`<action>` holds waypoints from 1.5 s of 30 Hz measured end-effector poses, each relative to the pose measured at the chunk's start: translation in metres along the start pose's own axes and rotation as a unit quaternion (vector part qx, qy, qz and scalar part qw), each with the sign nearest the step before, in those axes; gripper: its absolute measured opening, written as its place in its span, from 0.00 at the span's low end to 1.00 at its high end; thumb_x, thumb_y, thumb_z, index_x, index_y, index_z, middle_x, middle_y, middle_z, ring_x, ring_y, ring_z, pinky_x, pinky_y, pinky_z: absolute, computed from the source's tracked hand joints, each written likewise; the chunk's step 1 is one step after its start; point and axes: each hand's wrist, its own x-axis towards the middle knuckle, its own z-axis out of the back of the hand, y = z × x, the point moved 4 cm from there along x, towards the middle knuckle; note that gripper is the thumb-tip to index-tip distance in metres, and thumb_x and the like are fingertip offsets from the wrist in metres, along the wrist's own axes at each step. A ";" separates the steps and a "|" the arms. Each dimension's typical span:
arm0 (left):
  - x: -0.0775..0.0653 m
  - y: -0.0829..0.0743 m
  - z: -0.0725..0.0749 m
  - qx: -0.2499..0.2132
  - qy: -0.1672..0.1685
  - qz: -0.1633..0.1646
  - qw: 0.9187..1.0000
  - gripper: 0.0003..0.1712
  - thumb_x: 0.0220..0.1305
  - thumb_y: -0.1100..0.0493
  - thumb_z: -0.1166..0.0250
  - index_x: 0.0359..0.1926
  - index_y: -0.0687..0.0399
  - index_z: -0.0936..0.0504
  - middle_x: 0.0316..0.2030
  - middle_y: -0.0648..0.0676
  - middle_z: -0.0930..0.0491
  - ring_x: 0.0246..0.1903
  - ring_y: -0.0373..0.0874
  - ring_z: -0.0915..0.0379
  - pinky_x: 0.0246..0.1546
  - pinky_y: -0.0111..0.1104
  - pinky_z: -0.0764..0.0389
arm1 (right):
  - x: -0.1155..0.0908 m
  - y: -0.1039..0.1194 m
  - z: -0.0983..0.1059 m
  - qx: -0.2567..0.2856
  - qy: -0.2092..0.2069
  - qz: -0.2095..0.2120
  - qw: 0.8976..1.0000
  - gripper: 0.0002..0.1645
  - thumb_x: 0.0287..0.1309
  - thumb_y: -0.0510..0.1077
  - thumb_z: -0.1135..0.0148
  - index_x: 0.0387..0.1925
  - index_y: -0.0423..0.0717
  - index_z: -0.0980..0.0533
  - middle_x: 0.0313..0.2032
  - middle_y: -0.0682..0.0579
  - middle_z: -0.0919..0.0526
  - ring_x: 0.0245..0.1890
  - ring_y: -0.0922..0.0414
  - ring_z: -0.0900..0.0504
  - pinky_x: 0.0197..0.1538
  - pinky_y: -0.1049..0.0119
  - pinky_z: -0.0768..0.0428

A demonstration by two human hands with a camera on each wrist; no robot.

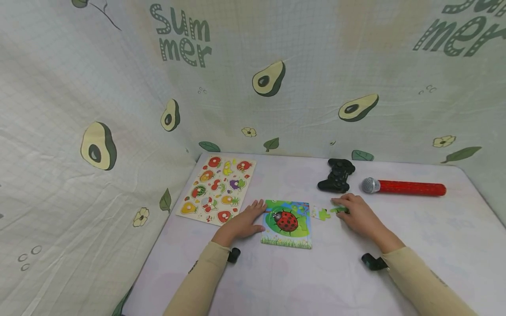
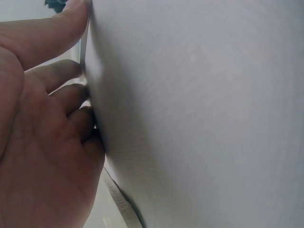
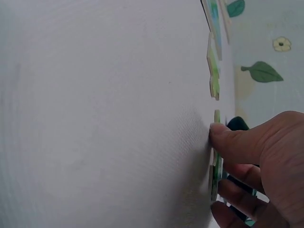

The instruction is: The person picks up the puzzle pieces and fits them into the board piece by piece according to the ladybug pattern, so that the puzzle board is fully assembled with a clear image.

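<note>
A square ladybug jigsaw puzzle lies flat on the white-covered table. My left hand rests beside it, fingers spread and fingertips at its left edge; in the left wrist view, the hand touches the cloth with its fingertips. To the right of the puzzle lies a loose white-and-green puzzle piece. Farther right, my right hand pinches a green puzzle piece low over the table. The right wrist view has the thumb of the hand against its edge, the other fingers behind, partly hidden.
A fruit-picture board lies at the back left. Behind the right hand are a black game controller and a red microphone with a silver head. A cloth wall printed with avocados rises along the table's back edge.
</note>
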 end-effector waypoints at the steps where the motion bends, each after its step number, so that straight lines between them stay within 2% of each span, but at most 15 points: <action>1: 0.000 0.000 0.000 0.000 0.000 0.000 1.000 0.44 0.72 0.50 0.36 0.81 0.51 0.46 0.81 0.51 0.57 0.80 0.49 0.66 0.78 0.44 0.54 | 0.000 0.000 0.000 -0.004 0.002 -0.002 1.000 0.26 0.64 0.38 0.33 0.63 0.39 0.22 0.56 0.35 0.24 0.57 0.36 0.28 0.61 0.35 0.28; 6: 0.000 0.001 0.000 0.003 -0.001 -0.001 1.000 0.44 0.72 0.50 0.36 0.81 0.51 0.46 0.81 0.51 0.57 0.80 0.49 0.66 0.78 0.44 0.54 | 0.001 -0.001 0.002 -0.007 0.005 -0.005 1.000 0.26 0.63 0.39 0.32 0.62 0.39 0.22 0.57 0.34 0.24 0.58 0.35 0.29 0.62 0.34 0.29; 11: 0.000 0.000 0.000 0.003 0.001 -0.002 1.000 0.44 0.72 0.50 0.36 0.81 0.51 0.46 0.81 0.52 0.57 0.80 0.49 0.66 0.78 0.43 0.54 | 0.001 -0.002 0.006 -0.015 -0.011 -0.012 1.000 0.26 0.59 0.41 0.27 0.59 0.40 0.20 0.52 0.37 0.23 0.54 0.37 0.28 0.58 0.36 0.26; 21: 0.000 0.001 0.000 0.004 0.001 0.003 1.000 0.44 0.72 0.49 0.36 0.81 0.50 0.46 0.81 0.51 0.57 0.80 0.48 0.66 0.78 0.43 0.54 | -0.002 -0.004 0.017 -0.004 -0.036 0.002 0.999 0.13 0.60 0.36 0.31 0.48 0.45 0.16 0.45 0.43 0.19 0.47 0.43 0.25 0.51 0.41 0.24; 25: 0.000 0.001 -0.001 0.001 -0.001 0.000 1.000 0.44 0.71 0.49 0.35 0.81 0.51 0.46 0.81 0.52 0.56 0.80 0.49 0.66 0.78 0.44 0.54 | -0.003 -0.003 0.021 0.009 -0.027 -0.014 0.999 0.10 0.61 0.35 0.32 0.45 0.45 0.16 0.42 0.45 0.17 0.43 0.46 0.23 0.45 0.47 0.22; 30: 0.000 0.001 0.000 -0.001 -0.001 0.000 1.000 0.44 0.71 0.49 0.35 0.81 0.51 0.46 0.81 0.52 0.56 0.80 0.49 0.66 0.78 0.44 0.53 | -0.005 -0.005 0.025 0.038 -0.008 -0.039 0.999 0.11 0.63 0.35 0.35 0.48 0.45 0.19 0.38 0.47 0.17 0.35 0.52 0.22 0.35 0.59 0.23; 37: 0.000 0.001 0.000 0.001 -0.001 0.001 1.000 0.44 0.71 0.49 0.35 0.81 0.51 0.46 0.81 0.51 0.56 0.80 0.49 0.66 0.78 0.44 0.53 | -0.009 -0.004 0.025 0.051 -0.015 -0.008 0.999 0.25 0.64 0.34 0.37 0.63 0.46 0.22 0.41 0.46 0.19 0.35 0.53 0.23 0.35 0.61 0.24; 42: 0.000 0.001 -0.001 0.003 -0.002 0.001 1.000 0.44 0.72 0.49 0.36 0.81 0.50 0.46 0.81 0.52 0.56 0.80 0.49 0.65 0.78 0.44 0.53 | -0.010 -0.001 0.023 0.073 -0.015 -0.001 0.997 0.21 0.66 0.33 0.39 0.59 0.46 0.20 0.43 0.46 0.19 0.36 0.54 0.25 0.37 0.60 0.24; 45: 0.000 0.001 -0.001 0.003 -0.003 0.000 1.000 0.44 0.72 0.49 0.36 0.81 0.50 0.46 0.81 0.52 0.56 0.80 0.49 0.66 0.78 0.44 0.54 | -0.010 0.001 0.023 0.091 -0.023 -0.006 0.996 0.18 0.65 0.34 0.37 0.55 0.47 0.20 0.44 0.45 0.17 0.38 0.53 0.22 0.38 0.59 0.22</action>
